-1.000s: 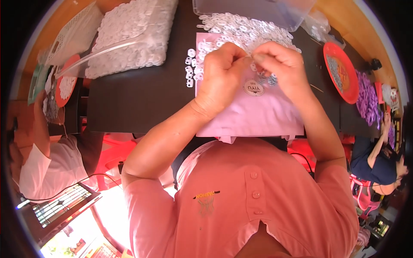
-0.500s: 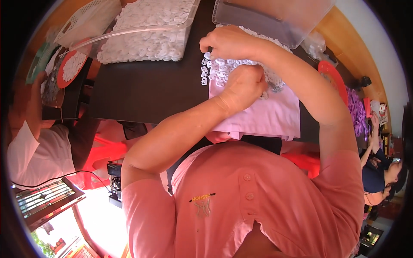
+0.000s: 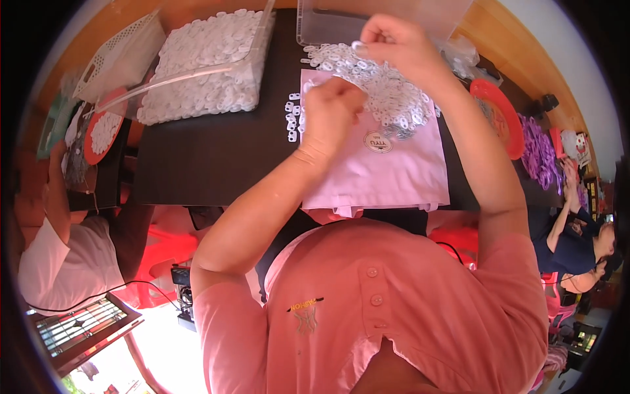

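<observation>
A heap of small white plastic pieces, some showing two holes, lies on a pink cloth bag on the dark table. My left hand is over the bag's left part, thumb and fingers pinched together; what they hold, if anything, is too small to make out. Above the far part of the heap, my right hand is closed in a pinch on a small white piece. Several white pieces stand in short rows beside the bag's left edge. Some grey metal parts lie at the heap's near edge.
A clear bin full of white pieces stands at left, another clear bin behind the heap. Red trays sit at right and far left. Purple straps lie at right. Other people sit on both sides.
My right hand has moved right, from the rows at the bag's left edge to above the heap. My left hand has shifted left, uncovering the bag's round print. The whole view has shifted slightly.
</observation>
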`<state>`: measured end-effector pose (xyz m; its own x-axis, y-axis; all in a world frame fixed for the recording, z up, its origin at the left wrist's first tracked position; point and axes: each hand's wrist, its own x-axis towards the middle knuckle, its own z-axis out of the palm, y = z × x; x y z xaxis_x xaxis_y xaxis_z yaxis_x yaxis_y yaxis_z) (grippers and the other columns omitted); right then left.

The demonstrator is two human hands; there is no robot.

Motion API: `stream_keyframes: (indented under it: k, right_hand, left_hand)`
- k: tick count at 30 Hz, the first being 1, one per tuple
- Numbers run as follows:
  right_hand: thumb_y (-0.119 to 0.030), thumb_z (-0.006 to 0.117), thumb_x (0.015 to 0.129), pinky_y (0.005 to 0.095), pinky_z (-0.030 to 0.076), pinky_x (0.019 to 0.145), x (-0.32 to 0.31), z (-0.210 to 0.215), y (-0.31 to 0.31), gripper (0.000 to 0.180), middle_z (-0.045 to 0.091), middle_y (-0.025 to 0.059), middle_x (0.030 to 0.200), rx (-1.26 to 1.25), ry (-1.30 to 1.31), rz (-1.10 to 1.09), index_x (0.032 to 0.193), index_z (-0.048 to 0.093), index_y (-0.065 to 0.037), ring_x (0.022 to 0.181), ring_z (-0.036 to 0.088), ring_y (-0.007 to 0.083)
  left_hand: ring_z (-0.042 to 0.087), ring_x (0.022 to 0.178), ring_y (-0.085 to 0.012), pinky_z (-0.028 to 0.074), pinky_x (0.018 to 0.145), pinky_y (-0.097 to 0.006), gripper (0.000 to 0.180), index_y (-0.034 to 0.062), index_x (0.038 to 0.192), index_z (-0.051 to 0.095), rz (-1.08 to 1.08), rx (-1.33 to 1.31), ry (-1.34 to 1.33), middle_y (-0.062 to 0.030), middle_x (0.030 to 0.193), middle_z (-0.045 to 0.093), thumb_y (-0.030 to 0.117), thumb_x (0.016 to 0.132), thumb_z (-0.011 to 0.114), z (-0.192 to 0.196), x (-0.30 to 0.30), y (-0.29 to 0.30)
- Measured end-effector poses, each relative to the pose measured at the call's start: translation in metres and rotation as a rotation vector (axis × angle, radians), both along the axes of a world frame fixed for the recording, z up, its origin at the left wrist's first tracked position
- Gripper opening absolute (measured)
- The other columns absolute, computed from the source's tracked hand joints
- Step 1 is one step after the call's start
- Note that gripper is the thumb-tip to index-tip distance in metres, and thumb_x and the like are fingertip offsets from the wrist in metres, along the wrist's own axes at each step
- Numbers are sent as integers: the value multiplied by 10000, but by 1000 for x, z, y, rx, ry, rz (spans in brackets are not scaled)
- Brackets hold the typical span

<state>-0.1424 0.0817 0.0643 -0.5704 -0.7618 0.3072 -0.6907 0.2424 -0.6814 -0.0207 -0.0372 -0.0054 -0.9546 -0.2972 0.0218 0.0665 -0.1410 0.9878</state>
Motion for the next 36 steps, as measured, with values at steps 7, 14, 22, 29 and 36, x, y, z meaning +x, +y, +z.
stream_keyframes:
  k: [7,14,22,29,36]
  right_hand:
    - [-19,686,740,342,432,519,73,-29,17,151,573,99,670,-282,225,-47,781,541,-35,557,559,242]
    - [36,650,787,327,510,634,79,-39,16,130,654,108,817,-397,208,-37,886,578,-10,714,644,235]
    - [-20,662,869,248,498,705,81,-37,20,117,670,46,852,-334,-241,-103,978,625,3,781,610,84]
    - [-53,694,814,266,420,549,81,-46,37,120,596,28,700,-384,-553,-50,821,582,-11,620,540,105]
    - [-55,647,874,221,438,577,57,-26,56,89,625,32,805,-583,-581,-226,939,618,-2,706,594,88]
  left_hand:
    - [632,795,-191,499,665,-319,95,-21,834,622,81,439,144,-111,842,653,69,832,594,24,3,-4]
    - [577,922,-243,475,796,-369,167,-2,960,573,-58,717,19,-122,979,618,147,904,519,48,-7,-3]
    - [582,925,-281,489,794,-411,207,-23,996,549,-118,701,58,-138,986,606,161,913,501,48,-12,7]
    - [621,889,-236,526,781,-357,129,-33,928,595,-66,502,81,-135,932,624,79,877,555,30,-13,14]
    - [635,778,-217,517,746,-341,112,-39,908,603,-11,337,157,-119,840,644,68,875,597,16,-11,20]
